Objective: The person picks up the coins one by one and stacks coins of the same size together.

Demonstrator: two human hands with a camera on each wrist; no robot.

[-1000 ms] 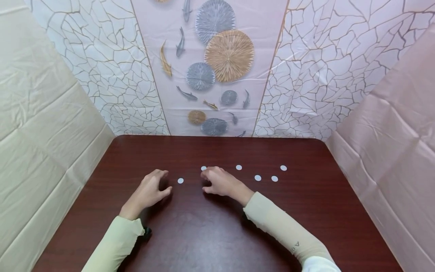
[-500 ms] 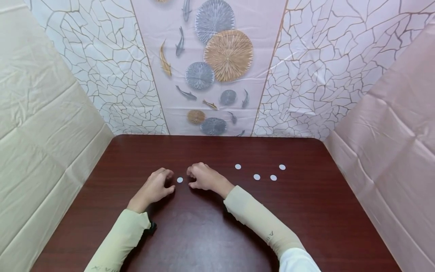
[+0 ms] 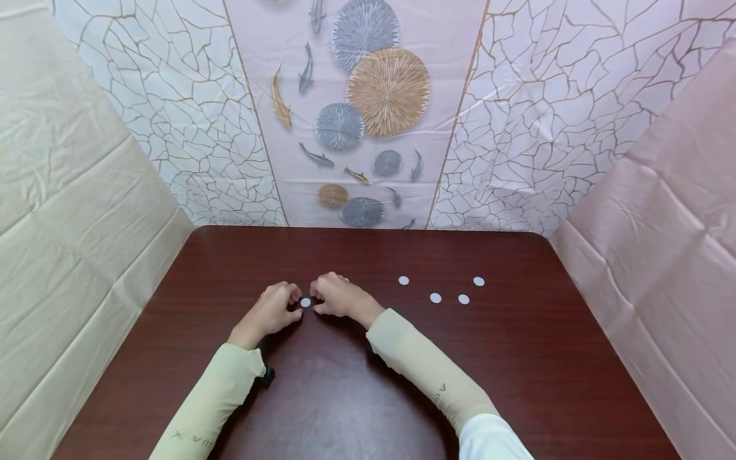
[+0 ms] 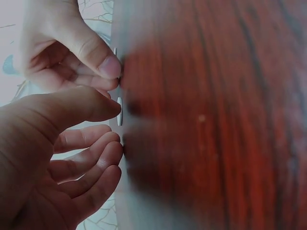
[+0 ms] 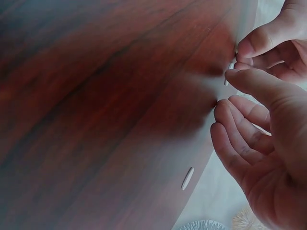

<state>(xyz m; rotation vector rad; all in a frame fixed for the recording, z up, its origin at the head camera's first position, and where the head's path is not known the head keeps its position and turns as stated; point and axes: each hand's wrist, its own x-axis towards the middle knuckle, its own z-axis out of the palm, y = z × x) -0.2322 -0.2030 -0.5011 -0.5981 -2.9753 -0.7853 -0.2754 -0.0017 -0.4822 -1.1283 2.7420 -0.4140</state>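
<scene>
In the head view a small white disc [image 3: 305, 302] lies on the table between my two hands. My left hand [image 3: 270, 312] is just left of it, with fingers bent and thumb apart from them. From the right my right hand [image 3: 343, 298] comes close, thumb and fingertips spread around the disc's near side. In the left wrist view the disc [image 4: 120, 111] shows edge-on at my left thumb tip. The right wrist view shows the disc [image 5: 229, 74] by my right thumb; whether either thumb touches it I cannot tell. Neither hand holds anything.
Another white disc [image 5: 188, 178] lies beside my right hand in the right wrist view. Several more white discs [image 3: 435, 298] lie farther right on the dark red table [image 3: 345, 396]. Patterned cloth walls [image 3: 368, 204] stand behind the table and at its sides.
My right hand has moved left to the disc, and a second disc it was near is now out of sight in the head view. My left hand has moved slightly right and inward.
</scene>
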